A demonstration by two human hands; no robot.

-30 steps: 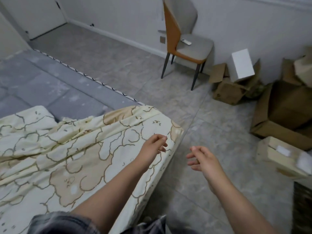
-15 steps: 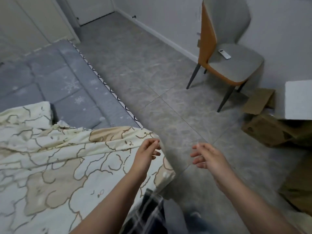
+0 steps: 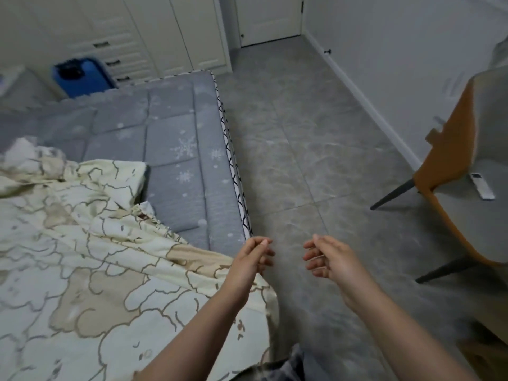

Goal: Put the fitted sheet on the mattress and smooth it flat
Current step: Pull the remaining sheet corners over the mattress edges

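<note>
A cream fitted sheet (image 3: 90, 270) with a tan cloud pattern covers the near corner of the grey quilted mattress (image 3: 176, 149) and lies rumpled toward the left. The far part of the mattress is bare. My left hand (image 3: 253, 259) hovers at the mattress's right edge, just above the sheet's hem, fingers loosely curled and holding nothing. My right hand (image 3: 327, 257) hangs over the floor beside it, fingers relaxed and empty.
Grey tiled floor (image 3: 316, 138) runs along the mattress's right side. An orange-backed chair (image 3: 461, 193) with a white remote (image 3: 482, 185) on its seat stands at the right. White wardrobe drawers (image 3: 118, 45), a blue object (image 3: 82, 77) and a door (image 3: 270, 17) are beyond.
The view has swung left toward the head of the mattress; the boxes left the frame. Both hands stayed empty and kept their spacing near the sheet's corner.
</note>
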